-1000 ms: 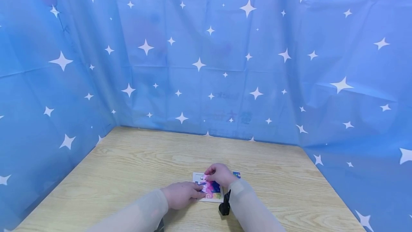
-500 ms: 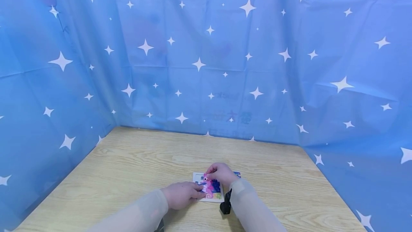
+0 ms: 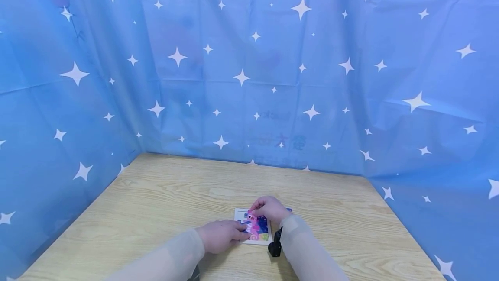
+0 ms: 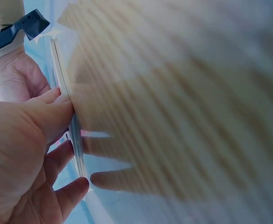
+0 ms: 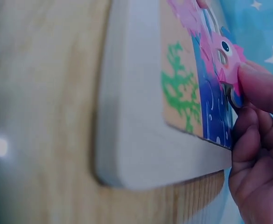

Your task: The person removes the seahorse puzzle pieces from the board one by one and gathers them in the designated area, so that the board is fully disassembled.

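Observation:
A white-framed jigsaw board (image 3: 263, 243) lies on the table, showing a pink seahorse over dark blue and sandy pieces. My left hand (image 3: 221, 235) rests at its left side, with fingers extended over the picture; in the left wrist view, thumb and fingertips touch the board's edge (image 4: 60, 65). My right hand (image 3: 271, 208) reaches over the far part of the board. Between its thumb and fingers it pinches a jigsaw piece (image 5: 227, 56) bearing the seahorse's head and eye. That piece sits tilted against the picture in the right wrist view; whether it lies flush, I cannot tell.
A blue patch, apparently another jigsaw piece (image 3: 289, 209), shows just behind the right hand, mostly hidden. The wooden table (image 3: 187, 185) extends around the board. Blue star-patterned curtains (image 3: 249, 99) enclose its back and sides. A black wrist camera (image 3: 275, 246) hangs beside the right sleeve.
The right hand has shifted slightly and the seahorse-head piece has come into place above the body, its eye now showing. The left hand stays where it was.

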Available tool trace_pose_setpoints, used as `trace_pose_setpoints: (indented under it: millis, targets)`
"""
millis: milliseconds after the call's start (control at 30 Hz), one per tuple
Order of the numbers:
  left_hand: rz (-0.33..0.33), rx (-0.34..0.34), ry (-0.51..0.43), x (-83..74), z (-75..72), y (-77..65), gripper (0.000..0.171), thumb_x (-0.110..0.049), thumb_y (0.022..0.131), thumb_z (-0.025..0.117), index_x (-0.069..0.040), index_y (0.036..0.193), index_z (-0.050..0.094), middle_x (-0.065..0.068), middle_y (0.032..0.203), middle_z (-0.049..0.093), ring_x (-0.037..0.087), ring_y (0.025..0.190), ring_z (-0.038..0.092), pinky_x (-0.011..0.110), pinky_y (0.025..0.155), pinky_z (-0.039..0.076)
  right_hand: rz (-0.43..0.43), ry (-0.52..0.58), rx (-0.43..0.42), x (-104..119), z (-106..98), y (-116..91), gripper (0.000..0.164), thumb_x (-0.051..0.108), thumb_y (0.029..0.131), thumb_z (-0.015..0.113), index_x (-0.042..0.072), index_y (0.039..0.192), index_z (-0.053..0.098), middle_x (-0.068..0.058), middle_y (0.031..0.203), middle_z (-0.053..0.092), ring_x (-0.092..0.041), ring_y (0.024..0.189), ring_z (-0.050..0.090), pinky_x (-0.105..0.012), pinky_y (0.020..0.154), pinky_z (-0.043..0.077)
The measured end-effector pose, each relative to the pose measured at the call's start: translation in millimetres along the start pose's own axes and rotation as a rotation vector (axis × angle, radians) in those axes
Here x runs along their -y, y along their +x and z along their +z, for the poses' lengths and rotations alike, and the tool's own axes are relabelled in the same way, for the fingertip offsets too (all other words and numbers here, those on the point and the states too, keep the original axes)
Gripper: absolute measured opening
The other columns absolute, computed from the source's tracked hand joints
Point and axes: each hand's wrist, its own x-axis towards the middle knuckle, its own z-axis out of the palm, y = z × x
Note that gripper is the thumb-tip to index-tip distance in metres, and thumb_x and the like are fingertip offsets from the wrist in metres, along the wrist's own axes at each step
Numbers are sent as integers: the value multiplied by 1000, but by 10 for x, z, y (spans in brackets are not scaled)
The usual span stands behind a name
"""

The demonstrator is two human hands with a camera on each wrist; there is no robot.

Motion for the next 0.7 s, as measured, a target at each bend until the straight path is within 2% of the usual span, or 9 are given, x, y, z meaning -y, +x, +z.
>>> trace_pose_setpoints:
  millis: [233,433,700]
  targets:
    - [5,-7,10,1,3,8,37,-19,98,55,-26,134,59,-2,138,54,15,129,48,29,105,40,-7,-10,4,10,-20,12,6,9,86,69,9,91,72,1,94,65,-16,86,55,-35,80,45]
    - [18,-19,26,8,12,8,36,-19,98,55,-25,134,60,-1,138,54,15,129,47,29,106,39,-17,-6,1,34,-18,-4,6,7,88,67,7,91,71,0,91,64,-15,83,55,-31,75,45]
    - [6,-5,6,2,-13,-3,36,-20,98,55,-26,134,60,-2,137,55,15,128,48,30,105,41,-9,-18,-1,43,16,-23,3,8,89,66,5,90,68,0,88,61,-16,80,53,-30,72,45]
